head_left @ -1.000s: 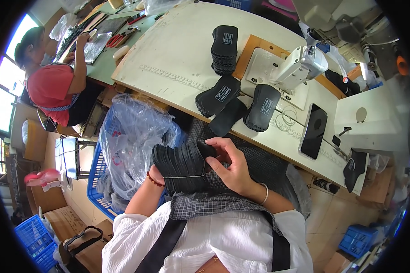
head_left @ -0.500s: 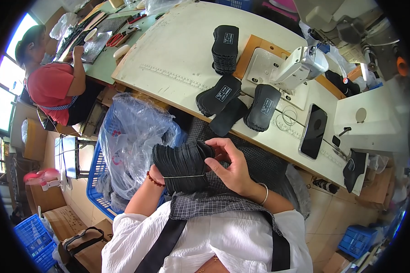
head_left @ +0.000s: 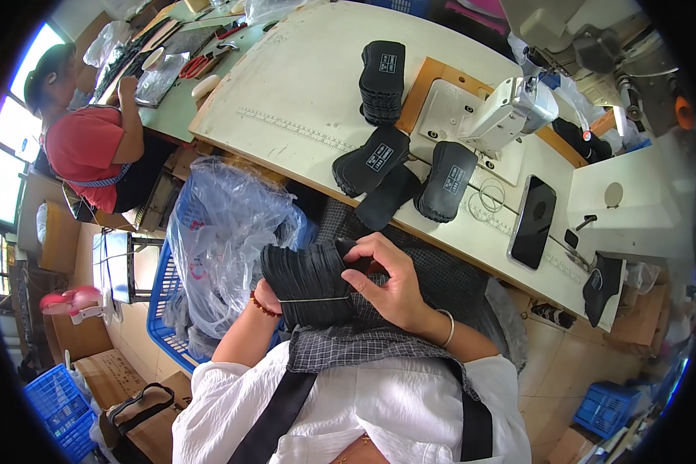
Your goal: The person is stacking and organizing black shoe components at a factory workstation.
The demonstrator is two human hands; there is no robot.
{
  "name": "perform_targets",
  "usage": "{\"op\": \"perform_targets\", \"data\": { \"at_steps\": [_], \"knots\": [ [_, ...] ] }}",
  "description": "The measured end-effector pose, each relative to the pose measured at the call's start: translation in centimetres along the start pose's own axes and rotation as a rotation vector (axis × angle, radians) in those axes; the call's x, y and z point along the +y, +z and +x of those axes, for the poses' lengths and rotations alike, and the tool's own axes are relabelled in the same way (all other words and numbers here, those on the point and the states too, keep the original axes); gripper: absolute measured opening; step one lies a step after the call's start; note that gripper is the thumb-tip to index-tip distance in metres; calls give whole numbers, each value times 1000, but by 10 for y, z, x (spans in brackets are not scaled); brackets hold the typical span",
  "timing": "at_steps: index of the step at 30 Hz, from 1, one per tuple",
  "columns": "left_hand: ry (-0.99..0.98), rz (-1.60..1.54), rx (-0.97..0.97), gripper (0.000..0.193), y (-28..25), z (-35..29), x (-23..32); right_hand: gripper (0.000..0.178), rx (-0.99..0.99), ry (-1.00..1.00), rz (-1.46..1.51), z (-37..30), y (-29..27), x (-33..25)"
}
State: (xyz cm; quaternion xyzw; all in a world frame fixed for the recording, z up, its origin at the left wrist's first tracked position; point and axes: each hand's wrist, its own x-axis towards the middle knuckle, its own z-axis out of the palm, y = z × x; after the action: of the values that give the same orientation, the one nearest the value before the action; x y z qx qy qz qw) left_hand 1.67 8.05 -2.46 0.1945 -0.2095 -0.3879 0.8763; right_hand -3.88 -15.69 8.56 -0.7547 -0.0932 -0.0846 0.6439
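A thick bundle of black shoe-insole-shaped fabric pieces (head_left: 305, 282), bound by a thin elastic band, lies on its side above my lap. My left hand (head_left: 267, 297) grips its left end, with most of the fingers hidden behind the bundle. At the right end my right hand (head_left: 390, 282) is closed, thumb and fingers pinching the outermost pieces. On the table edge in front sit stacks of similar black pieces with white print: one at the back (head_left: 383, 77), one at the left (head_left: 373, 161) and one at the right (head_left: 445, 182). A plain black piece (head_left: 389, 199) lies between the nearer two.
A sewing machine (head_left: 510, 112) stands on the white table (head_left: 286, 85). Near its right edge lie a phone (head_left: 532, 223) and thin rings (head_left: 486, 203). A blue basket (head_left: 159, 309) with clear plastic bags is at my left. A co-worker (head_left: 93, 143) sits at the far left.
My right fingers have shifted slightly left over the bundle's right end, bending its outer pieces. The bundle stays in nearly the same place.
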Motion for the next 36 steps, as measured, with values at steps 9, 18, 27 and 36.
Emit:
{"op": "perform_targets", "data": {
  "at_steps": [9, 18, 27, 36],
  "knots": [
    [-10, -32, -4, 84, 3, 4, -2, 17, 41, -22, 2, -2, -5, 3],
    [-22, -10, -45, 93, -5, 2, -2, 20, 67, 87, 67, -6, 0, 8],
    [-300, 352, 7, 142, 47, 23, 21, 21, 15, 211, -58, -12, -8, 24],
    [-324, 651, -203, 147, 46, 23, 24, 44, 2, 441, 438, -14, -7, 31]
  ]
}}
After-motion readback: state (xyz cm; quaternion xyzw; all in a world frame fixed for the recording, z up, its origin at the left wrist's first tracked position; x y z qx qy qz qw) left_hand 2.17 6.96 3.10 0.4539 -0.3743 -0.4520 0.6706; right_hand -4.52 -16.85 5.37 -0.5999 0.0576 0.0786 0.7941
